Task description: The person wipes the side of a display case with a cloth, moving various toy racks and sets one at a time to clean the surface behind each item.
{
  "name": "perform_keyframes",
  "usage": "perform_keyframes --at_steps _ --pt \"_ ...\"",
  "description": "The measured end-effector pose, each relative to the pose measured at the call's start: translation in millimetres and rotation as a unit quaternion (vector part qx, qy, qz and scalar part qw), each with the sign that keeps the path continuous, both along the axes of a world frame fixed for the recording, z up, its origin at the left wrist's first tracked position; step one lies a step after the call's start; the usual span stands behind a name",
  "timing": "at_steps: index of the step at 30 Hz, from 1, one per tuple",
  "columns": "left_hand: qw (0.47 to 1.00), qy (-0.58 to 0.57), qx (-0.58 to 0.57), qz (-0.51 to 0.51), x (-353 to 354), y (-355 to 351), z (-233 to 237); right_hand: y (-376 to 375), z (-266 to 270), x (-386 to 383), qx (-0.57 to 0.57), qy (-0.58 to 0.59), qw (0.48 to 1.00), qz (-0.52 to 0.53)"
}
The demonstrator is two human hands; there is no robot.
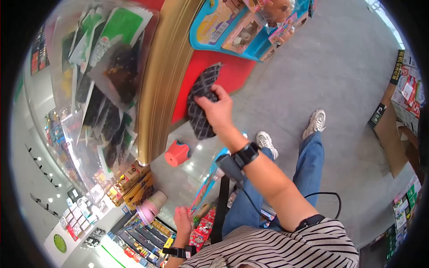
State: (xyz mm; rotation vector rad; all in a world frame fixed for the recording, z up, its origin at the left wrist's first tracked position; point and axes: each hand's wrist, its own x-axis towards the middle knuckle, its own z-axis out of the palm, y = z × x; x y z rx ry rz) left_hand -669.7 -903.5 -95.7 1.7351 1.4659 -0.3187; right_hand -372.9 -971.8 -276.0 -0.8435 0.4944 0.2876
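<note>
— Any writing?
— Cartons (407, 89) between two and three o'clock: bold figure 5, repeated, red and white. Beside them, a black sign (397, 67) with yellow Chinese characters, too slanted to read whole. Twelve o'clock: blue-edged pack (216, 24) with a barcode (219, 34); its small print is blurred.
— Surfaces and shapes?
— Grey floor (357, 67), smooth. Clear plastic container (76, 143) toward nine to ten o'clock, glossy, crammed with flat green, white and black packets (123, 27). Gold post (163, 80) next to it, ridged lengthwise. Red stool (176, 154) at eight o'clock, small, tapered.
— Hands?
— Right hand (219, 111) just above centre, thumb and fingers pinching a dark piece (199, 121): long, pointed at top, pale grid lines. Cloth or film, can't tell. Left hand (182, 221) near half past six, fingers bunched beside a thin blue-edged strip (206, 182); whether they grip it, can't tell.
— Dark piece, relative to both?
— On the right hand's nine o'clock side, touching; well apart from the left, toward its twelve.
</note>
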Motion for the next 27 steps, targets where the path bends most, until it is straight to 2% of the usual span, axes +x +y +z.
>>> perform_keyframes --at_steps 3,4,7,8,11,12,13,15,17,18,21,22,23,25,27 --pt "1.000 0.003 0.004 0.013 0 -3 4 -15 -9 14 0.076 0.135 0.988 -0.008" --pt "1.000 -0.020 0.007 0.020 -7 -2 2 -15 -2 14 0.085 0.139 0.987 -0.015" --pt "0.998 -0.053 0.000 0.039 -8 -1 -1 2 31 8 -0.006 0.006 1.000 -0.026" --pt "0.997 -0.056 -0.003 0.046 -9 -2 2 5 34 8 -0.004 0.009 0.998 -0.056" --pt "0.995 -0.066 -0.010 0.068 -6 -2 3 5 -2 5 -0.003 0.074 0.997 -0.031" --pt "0.997 -0.055 0.003 0.062 -9 -3 6 0 -10 7 0.035 0.145 0.988 -0.031" --pt "0.997 -0.047 0.015 0.054 -10 -4 5 -5 -15 6 0.043 0.164 0.985 0.002" --pt "0.997 -0.055 0.013 0.051 -6 -4 -3 2 -10 5 0.046 0.161 0.986 -0.019" --pt "0.995 -0.069 -0.010 0.066 -5 -8 -1 -7 33 11 0.074 0.089 0.993 -0.038" --pt "0.994 -0.077 -0.008 0.071 -4 -9 -2 1 31 10 0.034 0.046 0.996 -0.061" --pt "0.992 -0.093 -0.008 0.080 -3 -8 -6 10 -2 4 -0.044 0.016 0.997 -0.060" --pt "0.993 -0.087 -0.013 0.078 -1 -7 -4 5 -5 4 0.026 0.105 0.992 -0.058" --pt "0.994 -0.078 -0.018 0.076 -2 -9 0 6 -26 0 0.023 0.121 0.992 -0.041" --pt "0.994 -0.068 -0.008 0.087 -2 -13 0 2 -9 3 0.054 0.162 0.985 -0.033" --pt "0.994 -0.054 0.002 0.097 -7 -18 3 2 19 4 0.025 0.059 0.998 -0.023"
